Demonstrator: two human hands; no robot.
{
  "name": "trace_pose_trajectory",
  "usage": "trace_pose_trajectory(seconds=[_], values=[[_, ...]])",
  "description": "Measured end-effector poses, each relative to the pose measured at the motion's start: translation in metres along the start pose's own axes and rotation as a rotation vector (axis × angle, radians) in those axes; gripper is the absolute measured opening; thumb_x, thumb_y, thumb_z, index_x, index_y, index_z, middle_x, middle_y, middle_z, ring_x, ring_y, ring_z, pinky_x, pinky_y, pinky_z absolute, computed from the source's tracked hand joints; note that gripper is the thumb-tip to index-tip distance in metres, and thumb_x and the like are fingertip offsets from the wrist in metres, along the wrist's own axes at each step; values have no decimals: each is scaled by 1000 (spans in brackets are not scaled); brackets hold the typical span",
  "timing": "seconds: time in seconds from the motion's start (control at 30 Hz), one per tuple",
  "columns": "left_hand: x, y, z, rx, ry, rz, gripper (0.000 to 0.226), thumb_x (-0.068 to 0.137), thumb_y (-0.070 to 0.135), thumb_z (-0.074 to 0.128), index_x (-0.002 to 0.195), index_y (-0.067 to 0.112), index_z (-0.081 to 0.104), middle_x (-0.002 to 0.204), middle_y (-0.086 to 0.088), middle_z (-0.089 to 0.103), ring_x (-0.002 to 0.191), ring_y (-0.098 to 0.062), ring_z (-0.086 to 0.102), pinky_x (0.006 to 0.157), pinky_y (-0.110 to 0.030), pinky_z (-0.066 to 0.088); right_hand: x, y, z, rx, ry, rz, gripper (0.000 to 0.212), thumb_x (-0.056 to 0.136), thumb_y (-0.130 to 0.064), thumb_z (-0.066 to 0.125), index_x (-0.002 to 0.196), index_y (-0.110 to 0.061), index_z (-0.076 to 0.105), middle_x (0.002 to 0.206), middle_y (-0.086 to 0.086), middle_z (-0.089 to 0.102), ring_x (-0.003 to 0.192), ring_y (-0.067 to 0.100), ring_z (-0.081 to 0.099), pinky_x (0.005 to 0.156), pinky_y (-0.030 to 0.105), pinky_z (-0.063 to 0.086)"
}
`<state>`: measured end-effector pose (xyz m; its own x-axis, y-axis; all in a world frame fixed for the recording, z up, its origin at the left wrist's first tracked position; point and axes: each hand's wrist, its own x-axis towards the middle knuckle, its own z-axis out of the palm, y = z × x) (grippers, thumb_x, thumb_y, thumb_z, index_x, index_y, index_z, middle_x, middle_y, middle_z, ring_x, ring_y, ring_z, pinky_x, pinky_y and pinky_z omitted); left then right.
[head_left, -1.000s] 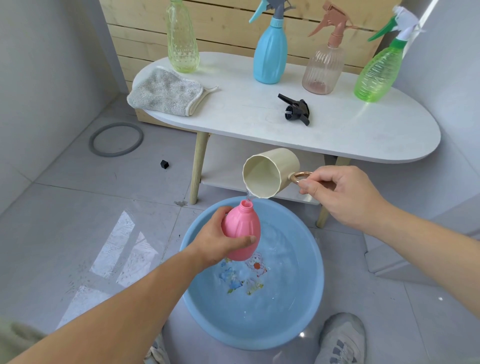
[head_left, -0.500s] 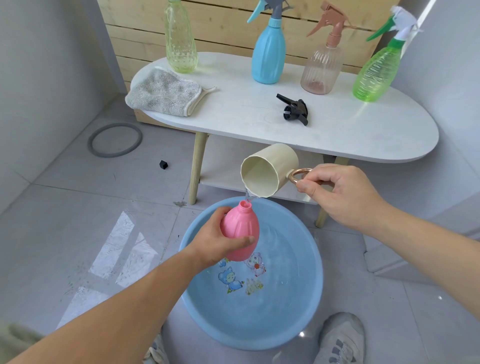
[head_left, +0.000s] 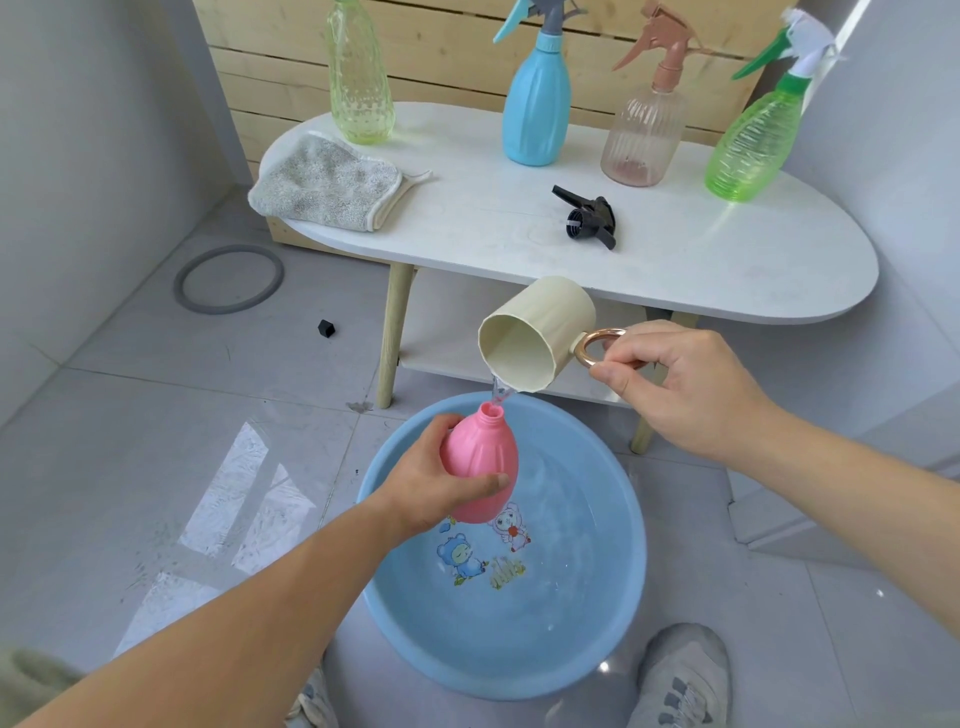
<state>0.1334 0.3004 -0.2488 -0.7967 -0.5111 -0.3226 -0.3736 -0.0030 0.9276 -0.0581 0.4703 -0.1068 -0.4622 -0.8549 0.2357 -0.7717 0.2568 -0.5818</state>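
The left hand (head_left: 431, 483) is grasping a pink, bulb-shaped plastic bottle (head_left: 480, 462), fingers (head_left: 488, 483) curling round its belly. The bottle's long axis is standing nearly upright, its open neck poking out above the fingers and pointing up. The right hand (head_left: 675, 384) is pinching the rose-gold ring handle of a cream cylindrical mug (head_left: 535, 338). The mug is lying tipped on its side left of those fingers, mouth facing down-left, and a thin water stream (head_left: 498, 389) is falling into the neck. A round blue plastic basin (head_left: 498, 675) holding water is sitting below both hands
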Motion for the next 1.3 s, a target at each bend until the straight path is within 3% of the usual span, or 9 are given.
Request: trace_pose_trajectory(seconds=[0.17,0.43,0.67,0.77,1.03,1.17,1.23,1.3], values=[[0,-1,0,14,-1,-4,82,58,46,89,130,36,50,120,4,63,107,-20,66,83,-39,63,0,3,1,-21,-3,-53,15,89,-22,70,77,-14,73,82,0,70,95,19,63,89,37,48],[1,-2,0,25,0,-7,85,55,49,90,130,37,50,121,5,63,108,-21,66,86,-43,63,3,7,3,-35,32,-172,33,88,-42,58,74,-15,72,76,-4,67,90,20,62,87,44,50],[-1,-1,0,13,-4,1,81,60,43,90,130,35,50,120,4,63,107,-20,66,81,-35,63,4,9,6,-87,61,-268,33,90,-36,58,73,-11,71,74,-5,64,92,23,60,91,34,46],[-2,0,0,7,-7,9,79,63,41,90,130,34,50,120,4,63,106,-19,66,76,-29,62,4,12,8,-139,66,-360,28,91,-30,61,74,-9,70,75,-3,64,91,23,58,94,36,46],[-1,-1,0,0,-5,4,74,72,30,93,131,33,50,120,4,62,106,-18,65,78,-31,61,5,22,12,-263,86,-506,28,94,-27,63,75,-7,68,79,0,64,96,24,57,93,41,47],[-1,-1,0,-4,-5,5,76,67,35,92,130,34,50,119,4,62,106,-19,65,79,-33,62,4,22,16,-315,90,-562,27,94,-25,64,75,-6,68,80,3,64,101,30,58,91,39,48],[-2,2,0,-6,-2,9,77,63,39,90,129,35,50,119,5,62,106,-18,65,75,-29,61,2,21,20,-272,55,-515,28,94,-26,63,74,-6,68,77,3,64,97,28,58,93,35,46],[-3,2,0,-2,1,13,74,67,36,92,127,35,50,118,6,62,105,-15,65,71,-23,58,0,19,27,-143,15,-315,28,93,-29,63,74,-9,68,76,0,65,94,23,58,91,31,44]])
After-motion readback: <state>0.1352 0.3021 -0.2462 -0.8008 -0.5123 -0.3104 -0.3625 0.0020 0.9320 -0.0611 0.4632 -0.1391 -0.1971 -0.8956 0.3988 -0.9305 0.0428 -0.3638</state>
